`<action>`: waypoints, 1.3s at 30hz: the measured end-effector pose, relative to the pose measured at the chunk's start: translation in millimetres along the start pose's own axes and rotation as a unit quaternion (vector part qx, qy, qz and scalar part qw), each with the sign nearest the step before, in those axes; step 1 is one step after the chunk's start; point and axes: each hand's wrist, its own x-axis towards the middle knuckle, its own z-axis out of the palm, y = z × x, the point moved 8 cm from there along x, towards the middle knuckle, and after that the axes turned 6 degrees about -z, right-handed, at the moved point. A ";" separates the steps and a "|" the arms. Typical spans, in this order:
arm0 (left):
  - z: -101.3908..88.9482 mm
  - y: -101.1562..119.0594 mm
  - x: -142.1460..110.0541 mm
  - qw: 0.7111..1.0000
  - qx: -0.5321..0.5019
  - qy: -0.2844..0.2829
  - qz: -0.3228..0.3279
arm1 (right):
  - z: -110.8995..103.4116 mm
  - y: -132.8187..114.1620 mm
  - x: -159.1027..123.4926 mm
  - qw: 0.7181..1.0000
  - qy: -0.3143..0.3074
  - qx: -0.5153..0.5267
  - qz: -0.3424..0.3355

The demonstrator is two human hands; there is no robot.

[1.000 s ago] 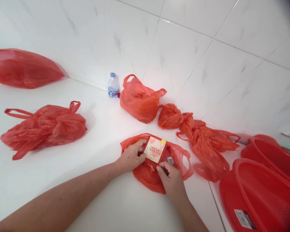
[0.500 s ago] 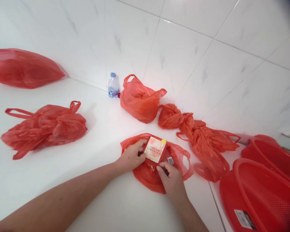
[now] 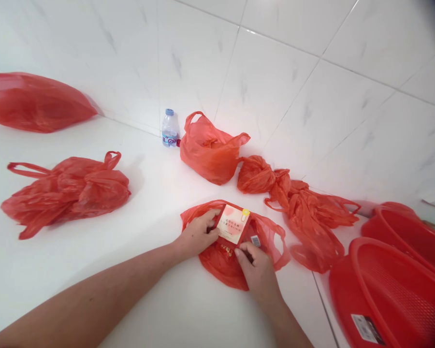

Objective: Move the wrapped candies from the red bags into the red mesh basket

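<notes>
A small cream card [image 3: 232, 224] with pink patches and dark writing carries a yellow flower-shaped clip [image 3: 245, 212] at its upper right corner. It lies against a dark red piece, which shows along its edges. My left hand [image 3: 200, 233] grips the left edge, thumb in front. At the lower right corner, my right hand [image 3: 255, 266] pinches the red edge between thumb and fingers. Beneath both hands a red plastic bag [image 3: 223, 270] lies spread out, its handle loop to the right. A white barcode label and gold lettering show below the card.
Against the tiled wall stand a small water bottle [image 3: 170, 130] and an upright red bag [image 3: 212, 157]. Knotted red bags [image 3: 308, 217] run to the right, towards red plastic baskets [image 3: 358, 290]. More red bags lie at left, one knotted [image 3: 72, 191], one puffed [image 3: 36, 104].
</notes>
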 end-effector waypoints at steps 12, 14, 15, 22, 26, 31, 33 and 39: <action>-0.6 -0.6 0.8 1.000 0.009 0.008 0.003 | 0.3 0.2 -0.3 1.000 0.003 0.003 -0.005; -0.6 -0.9 0.7 1.000 0.007 0.007 0.004 | 0.4 0.5 -0.1 1.000 0.003 0.004 -0.004; -0.4 -1.1 0.6 1.000 0.006 0.006 0.003 | 0.5 0.4 0.0 1.000 0.003 0.005 -0.005; 1.1 -1.0 0.2 1.000 -0.002 -0.004 0.003 | 0.4 1.0 0.2 1.000 0.002 0.008 -0.001; 1.1 -2.1 0.7 1.000 -0.007 -0.003 -0.001 | 1.0 2.0 -0.6 1.000 -0.003 0.006 0.003; 0.9 -3.0 0.7 1.000 -0.011 -0.002 0.000 | 1.7 2.9 -1.3 1.000 -0.006 0.007 0.005; 1.1 -2.9 0.4 1.000 -0.011 -0.003 -0.002 | 1.7 3.4 -1.4 1.000 -0.007 0.008 0.008; 1.2 -1.4 -0.1 1.000 -0.011 -0.004 -0.005 | 2.4 4.3 -1.1 1.000 -0.012 0.010 0.017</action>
